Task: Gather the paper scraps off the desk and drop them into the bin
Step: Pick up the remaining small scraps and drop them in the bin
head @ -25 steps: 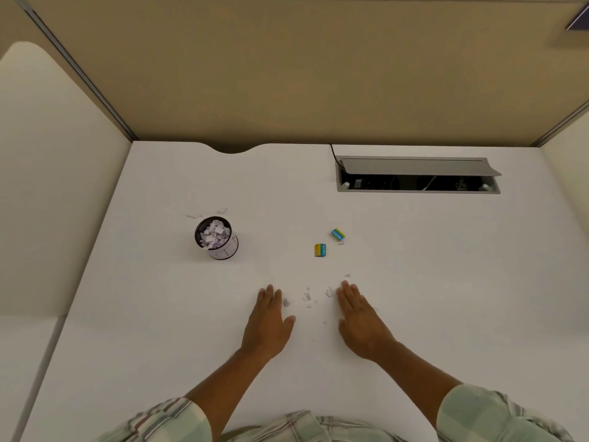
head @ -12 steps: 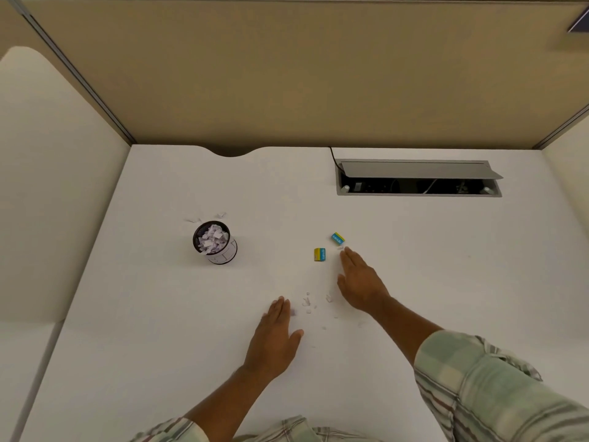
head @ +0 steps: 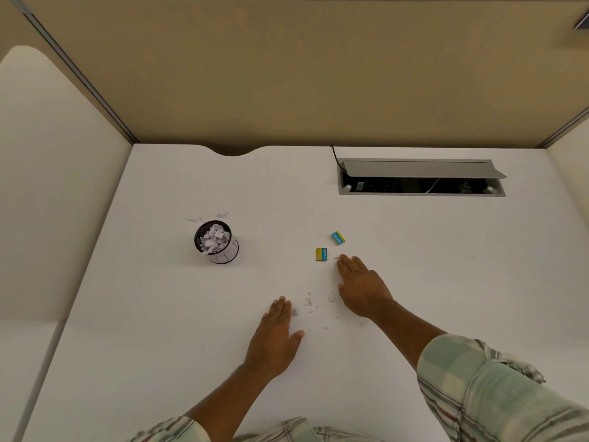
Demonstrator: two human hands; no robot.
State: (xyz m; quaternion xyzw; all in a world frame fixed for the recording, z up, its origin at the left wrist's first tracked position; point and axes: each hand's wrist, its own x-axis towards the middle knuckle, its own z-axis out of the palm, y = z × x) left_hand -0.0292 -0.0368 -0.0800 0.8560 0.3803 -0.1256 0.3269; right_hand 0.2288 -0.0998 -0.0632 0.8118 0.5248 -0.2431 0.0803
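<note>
White paper scraps (head: 308, 303) lie scattered on the white table (head: 446, 282), in a loose cluster between the two hands. The left hand (head: 275, 338) rests flat and open on the surface, fingers together, with one small scrap just beside its fingertips. The right hand (head: 361, 287) is also spread open and palm down, reaching farther forward, nothing held in it; a scrap lies just beside its thumb side. At its fingertips sits a small yellow and blue box (head: 321, 254), and a second such box (head: 338, 238) lies tilted a little beyond. Well to the left stands the bin (head: 217, 242), a small dark-rimmed round container with a white wall, upright and heaped with paper pieces. Two more scraps (head: 208, 216) lie on the table just behind it. Farther back on the right, a grey cable hatch (head: 420, 177) is set into the table with its lid raised. Plaid sleeves (head: 484, 390) cover both forearms, and beige partition panels (head: 287, 74) enclose the table.
</note>
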